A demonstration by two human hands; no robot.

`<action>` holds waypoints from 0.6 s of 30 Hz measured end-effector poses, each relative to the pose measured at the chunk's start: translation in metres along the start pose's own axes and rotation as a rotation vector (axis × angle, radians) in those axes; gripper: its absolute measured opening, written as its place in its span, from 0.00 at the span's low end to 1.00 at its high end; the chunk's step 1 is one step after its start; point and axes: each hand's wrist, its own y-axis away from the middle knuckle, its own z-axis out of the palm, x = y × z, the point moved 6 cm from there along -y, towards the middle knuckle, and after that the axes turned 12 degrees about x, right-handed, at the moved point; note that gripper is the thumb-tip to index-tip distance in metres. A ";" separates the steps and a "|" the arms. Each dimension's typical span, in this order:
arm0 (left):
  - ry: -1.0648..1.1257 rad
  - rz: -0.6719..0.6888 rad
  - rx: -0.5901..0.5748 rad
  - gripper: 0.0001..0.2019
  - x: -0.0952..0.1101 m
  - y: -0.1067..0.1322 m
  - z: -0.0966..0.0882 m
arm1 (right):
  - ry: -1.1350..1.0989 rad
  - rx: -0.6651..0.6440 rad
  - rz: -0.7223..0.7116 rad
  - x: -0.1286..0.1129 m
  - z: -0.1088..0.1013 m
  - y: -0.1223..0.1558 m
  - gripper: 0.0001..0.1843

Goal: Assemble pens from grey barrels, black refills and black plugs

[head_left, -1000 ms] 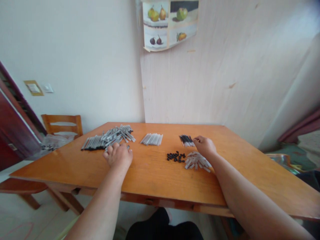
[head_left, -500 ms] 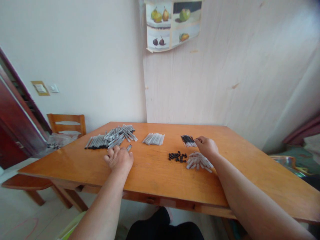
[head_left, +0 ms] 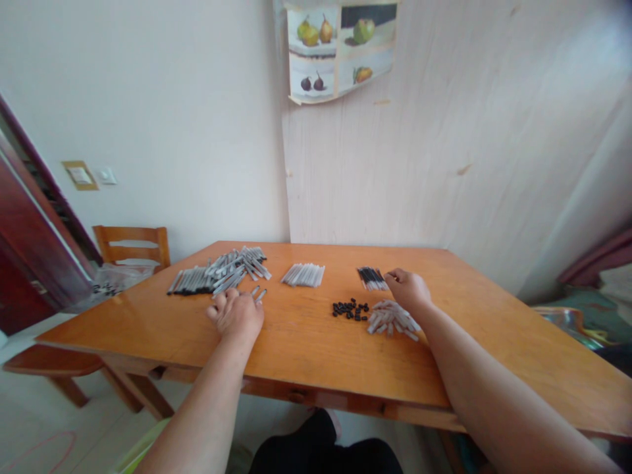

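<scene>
My left hand (head_left: 236, 316) rests low over the table with its fingers curled. Two slim grey pens (head_left: 261, 295) stick out past its thumb side; their other ends are hidden by the hand. Just beyond lies a pile of grey and black pens (head_left: 232, 268), heaped on the right and lined up in a row on the left. My right hand (head_left: 407, 288) is closed in a pinch at the right end of a row of dark pen refills (head_left: 371, 278). What its fingertips hold is hidden. Nearer to me are small black plugs (head_left: 349, 309) and a heap of whitish pen caps (head_left: 392, 318).
A row of clear, whitish pen barrels (head_left: 303, 275) lies in the middle of the wooden table (head_left: 306, 342). The wall stands behind the table's far edge. To the left is a wooden chair (head_left: 133, 242) with a plastic bag on it.
A second pen end now shows beside my left hand, where one showed before. My right hand has hardly moved.
</scene>
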 end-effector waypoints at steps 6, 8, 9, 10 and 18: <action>0.034 0.006 -0.031 0.17 0.001 0.000 0.003 | 0.007 -0.012 0.023 0.000 -0.001 0.000 0.21; 0.043 0.020 -0.041 0.17 0.002 0.000 0.004 | 0.005 -0.012 0.023 -0.001 -0.001 0.000 0.21; 0.048 0.030 -0.040 0.16 0.002 0.000 0.005 | 0.002 -0.011 0.020 -0.001 -0.001 0.000 0.21; 0.055 0.041 -0.038 0.16 0.003 0.000 0.005 | -0.002 -0.009 0.017 -0.002 -0.001 0.001 0.21; 0.136 0.070 -0.016 0.12 0.009 0.001 0.003 | -0.019 0.010 0.015 -0.004 -0.005 0.001 0.22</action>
